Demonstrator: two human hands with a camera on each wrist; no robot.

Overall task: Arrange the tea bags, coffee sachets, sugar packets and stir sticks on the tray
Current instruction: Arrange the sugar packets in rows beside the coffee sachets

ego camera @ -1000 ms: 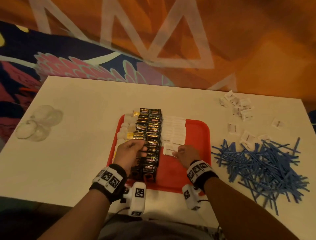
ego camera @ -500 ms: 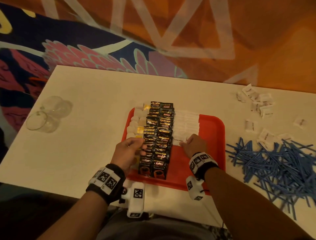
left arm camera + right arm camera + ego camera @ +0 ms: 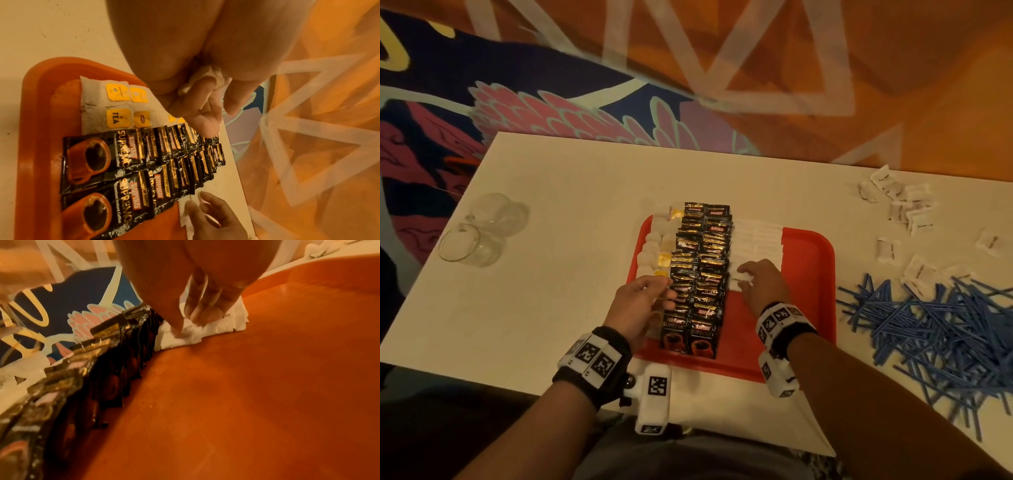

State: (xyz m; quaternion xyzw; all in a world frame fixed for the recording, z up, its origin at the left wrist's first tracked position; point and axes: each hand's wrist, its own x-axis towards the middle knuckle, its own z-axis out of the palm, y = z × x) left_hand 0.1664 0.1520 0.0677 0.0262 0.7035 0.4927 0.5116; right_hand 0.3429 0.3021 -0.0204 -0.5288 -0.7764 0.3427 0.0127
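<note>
bench (image 3: 571,192): white, with the red tray (image 3: 808,274) near the front edge, in the middle
stir sticks (image 3: 928,329): big blue heap on the bench right of the tray, none on it yet, lying every which way
coffee sachets (image 3: 698,274): two overlapped columns running near-to-far down the tray
sugar packets (image 3: 756,240): white column just right of the coffee, same near-far axis; loose ones (image 3: 907,212) far right on the bench
tea bags (image 3: 115,104): column left of the coffee
right hand (image 3: 763,284): grip pinching the nearest sugar packet (image 3: 180,335), so looks like the row grows toward the near edge
left hand (image 3: 640,305): grip curled round a tea bag (image 3: 207,78), over the tea column
</note>
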